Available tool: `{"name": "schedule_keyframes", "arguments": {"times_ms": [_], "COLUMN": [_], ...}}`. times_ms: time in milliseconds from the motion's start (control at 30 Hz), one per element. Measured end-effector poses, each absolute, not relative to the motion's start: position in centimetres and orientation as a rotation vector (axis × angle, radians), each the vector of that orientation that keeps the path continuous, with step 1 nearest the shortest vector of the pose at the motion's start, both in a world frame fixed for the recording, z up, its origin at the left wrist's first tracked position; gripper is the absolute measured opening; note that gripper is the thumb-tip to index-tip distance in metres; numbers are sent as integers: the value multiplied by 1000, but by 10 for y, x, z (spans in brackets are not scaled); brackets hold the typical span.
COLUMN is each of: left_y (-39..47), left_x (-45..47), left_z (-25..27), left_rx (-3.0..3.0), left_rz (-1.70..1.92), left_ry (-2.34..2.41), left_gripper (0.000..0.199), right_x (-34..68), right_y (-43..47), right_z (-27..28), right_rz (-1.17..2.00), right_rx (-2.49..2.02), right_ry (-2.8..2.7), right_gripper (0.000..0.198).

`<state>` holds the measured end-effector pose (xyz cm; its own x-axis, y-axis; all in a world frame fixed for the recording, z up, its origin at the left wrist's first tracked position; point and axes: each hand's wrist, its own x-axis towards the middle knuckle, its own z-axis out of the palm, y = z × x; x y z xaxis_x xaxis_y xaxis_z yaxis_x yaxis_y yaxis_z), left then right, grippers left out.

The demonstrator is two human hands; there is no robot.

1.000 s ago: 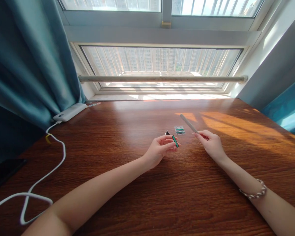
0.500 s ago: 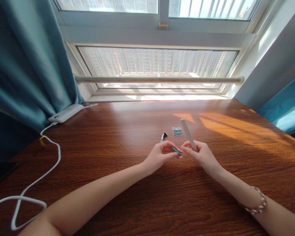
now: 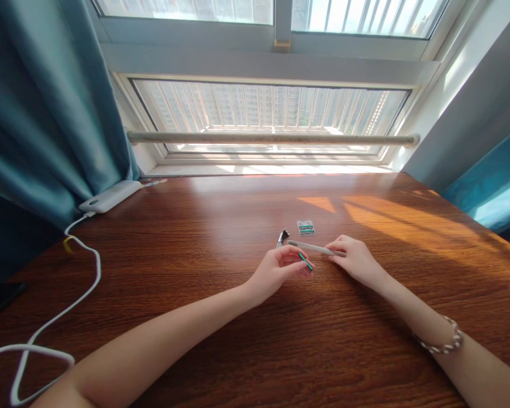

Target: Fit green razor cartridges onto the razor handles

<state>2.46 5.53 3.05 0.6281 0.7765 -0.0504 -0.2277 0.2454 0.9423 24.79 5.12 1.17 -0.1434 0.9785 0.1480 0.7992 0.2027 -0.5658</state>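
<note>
My left hand pinches a small green-and-black razor cartridge between thumb and fingers, above the table. Across from it, my right hand grips one end of a slim pale stick; its exact kind I cannot make out. The stick points left, its far tip above my left fingers. Just beyond my left hand is a razor with a dark head and silvery handle, its lower end hidden by the hand. A clear case with green-striped razor cartridges lies farther back on the table.
The brown wooden table reaches back to a window with a white rail. At the back left lies a white power bank-like box with a white cable running down the left side. Blue curtains hang at the left.
The pale stick has swung from pointing up and away to lying nearly level, pointing left. My right hand has turned and moved slightly right, away from the left. The cartridge has tilted a little.
</note>
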Motion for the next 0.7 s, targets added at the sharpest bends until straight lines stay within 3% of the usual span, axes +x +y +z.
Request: {"name": "schedule_keyframes", "arguments": {"times_ms": [133, 400, 700], "left_y": [57, 62, 61], "left_x": [23, 24, 22], "left_z": [31, 30, 27], "left_rx": [1100, 981, 993], "left_rz": [767, 834, 846], "left_ry": [617, 646, 648], "left_gripper": [25, 25, 27], "right_x": [273, 282, 234], "right_y": [66, 71, 46], "right_z": [19, 19, 37], "right_rz": [692, 798, 735], "right_rx": [-1623, -1535, -1333], "right_ry": [-2083, -2157, -1904], "right_gripper": [26, 26, 30]}}
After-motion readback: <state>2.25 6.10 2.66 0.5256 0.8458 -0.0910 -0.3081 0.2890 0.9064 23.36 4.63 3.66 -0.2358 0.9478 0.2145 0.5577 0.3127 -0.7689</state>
